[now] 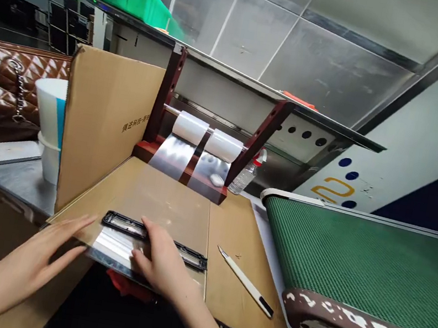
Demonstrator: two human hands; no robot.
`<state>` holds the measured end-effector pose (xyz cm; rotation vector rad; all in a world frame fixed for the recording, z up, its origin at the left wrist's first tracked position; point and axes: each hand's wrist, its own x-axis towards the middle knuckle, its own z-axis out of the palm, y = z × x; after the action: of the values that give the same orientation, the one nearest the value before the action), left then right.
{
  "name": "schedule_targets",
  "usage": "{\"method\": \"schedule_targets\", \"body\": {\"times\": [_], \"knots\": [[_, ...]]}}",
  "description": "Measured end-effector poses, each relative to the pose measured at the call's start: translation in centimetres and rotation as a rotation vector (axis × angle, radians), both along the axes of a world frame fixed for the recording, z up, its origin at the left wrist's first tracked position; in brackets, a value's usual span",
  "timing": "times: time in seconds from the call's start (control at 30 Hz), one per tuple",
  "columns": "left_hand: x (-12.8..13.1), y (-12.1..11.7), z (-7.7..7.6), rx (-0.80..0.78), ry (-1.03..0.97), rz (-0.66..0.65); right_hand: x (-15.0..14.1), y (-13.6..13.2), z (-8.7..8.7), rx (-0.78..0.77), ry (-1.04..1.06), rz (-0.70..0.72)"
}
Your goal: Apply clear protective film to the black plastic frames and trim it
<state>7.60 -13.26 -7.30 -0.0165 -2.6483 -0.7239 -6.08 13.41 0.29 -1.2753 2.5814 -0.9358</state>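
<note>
A long, narrow black plastic frame (190, 256) lies across a sheet of clear film (180, 196) near the front edge of the cardboard-covered table. My right hand (163, 261) is over its middle, with thumb and finger closed around the frame's two long sides and part of it hidden beneath the hand. To the left, my left hand (47, 253) has its fingers stretched out and thumb apart, beside the film's front left corner, with nothing held. A white-handled craft knife (247, 285) rests on the cardboard right of the frame.
Two film rolls (190, 128) hang on a dark red stand (165, 99) behind. An upright cardboard panel (109, 117) stands left, beside white cups (50, 130) and a white phone (6, 152). A spray bottle (245, 177) and green conveyor belt (362, 261) are on the right.
</note>
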Motion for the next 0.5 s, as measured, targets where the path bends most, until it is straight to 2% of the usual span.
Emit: {"method": "schedule_targets", "body": {"times": [0.03,0.1,0.2,0.5], "knots": [[-2.0,0.5,0.7,-0.023,-0.006,-0.076,-0.2,-0.1,-0.2,0.023,0.004,0.007],[-5.5,1.2,1.6,-0.039,-0.008,-0.142,-0.4,-0.2,-0.5,0.048,0.015,0.008],[-8.5,1.1,1.8,-0.047,-0.016,-0.16,-0.6,-0.5,-0.5,0.062,0.031,-0.008],[-9.3,1.0,2.3,0.027,-0.04,-0.037,-0.8,-1.6,0.3,0.067,-0.004,-0.126]]}}
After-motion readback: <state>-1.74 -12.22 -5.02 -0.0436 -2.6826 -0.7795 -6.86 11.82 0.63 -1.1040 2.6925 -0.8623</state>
